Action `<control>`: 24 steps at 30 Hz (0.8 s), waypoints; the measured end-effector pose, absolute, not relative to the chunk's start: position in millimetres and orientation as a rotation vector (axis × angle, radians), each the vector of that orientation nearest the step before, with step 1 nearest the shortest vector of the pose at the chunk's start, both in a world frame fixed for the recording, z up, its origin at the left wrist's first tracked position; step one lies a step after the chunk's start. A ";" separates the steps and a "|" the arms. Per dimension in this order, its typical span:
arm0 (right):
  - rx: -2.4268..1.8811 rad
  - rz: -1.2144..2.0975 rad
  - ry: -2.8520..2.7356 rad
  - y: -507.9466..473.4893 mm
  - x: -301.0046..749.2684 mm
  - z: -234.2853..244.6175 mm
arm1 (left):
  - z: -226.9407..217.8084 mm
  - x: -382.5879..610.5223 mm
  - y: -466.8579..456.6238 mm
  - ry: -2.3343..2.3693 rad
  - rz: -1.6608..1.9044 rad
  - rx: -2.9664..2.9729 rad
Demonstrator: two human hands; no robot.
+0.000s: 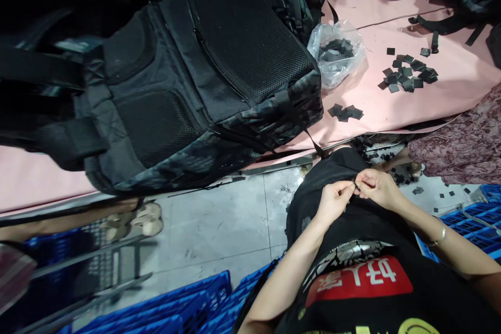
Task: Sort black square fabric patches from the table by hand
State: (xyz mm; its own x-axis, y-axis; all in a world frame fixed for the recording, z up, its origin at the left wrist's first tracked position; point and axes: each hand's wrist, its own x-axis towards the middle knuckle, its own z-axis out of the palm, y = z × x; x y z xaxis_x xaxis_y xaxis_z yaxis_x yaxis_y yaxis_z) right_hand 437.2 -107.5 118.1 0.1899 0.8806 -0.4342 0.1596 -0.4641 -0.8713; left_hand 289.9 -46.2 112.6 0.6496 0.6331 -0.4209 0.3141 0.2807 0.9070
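My left hand [335, 201] and my right hand [376, 188] meet above my black-clad lap. The fingertips of both hands are pinched together around something small and dark, too small to make out. In front of me to the left, a black backpack [201, 78] with mesh padding lies on its front on the pink-covered table [415, 109]. One of its thin black straps [309, 134] hangs over the table edge toward my lap. Right of the backpack, a clear plastic bag [337, 55] holds dark pieces. Small black squares [345, 112] lie near the table edge.
A larger scatter of black squares [409, 74] lies farther right on the table, with more bags behind. Blue plastic crates [188, 305] stand below, left and right. A person's patterned clothing [462, 138] shows at the right, another person's shoes [148, 219] at the left.
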 end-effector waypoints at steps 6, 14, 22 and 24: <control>-1.784 1.331 -0.972 -105.3 437.0 122.0 | 114.2 289.7 -44.8 0.880 0.269 1.202; -1.776 1.358 -0.971 -106.6 437.4 120.9 | 114.9 288.7 -45.1 0.892 0.263 1.212; -1.554 1.314 -0.953 -99.0 425.7 125.5 | 115.8 292.5 -39.5 1.064 0.467 1.100; -1.547 1.228 -0.890 -92.6 428.2 125.0 | 130.8 287.4 -26.8 1.057 0.537 1.133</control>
State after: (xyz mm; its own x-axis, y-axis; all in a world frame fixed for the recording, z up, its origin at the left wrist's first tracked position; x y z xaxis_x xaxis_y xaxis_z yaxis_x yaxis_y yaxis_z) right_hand 428.2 -92.6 125.0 0.2350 0.9270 -0.2923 -0.0113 -0.2981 -0.9545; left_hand 287.4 -26.8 130.8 0.4411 0.8026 -0.4016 0.1497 0.3754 0.9147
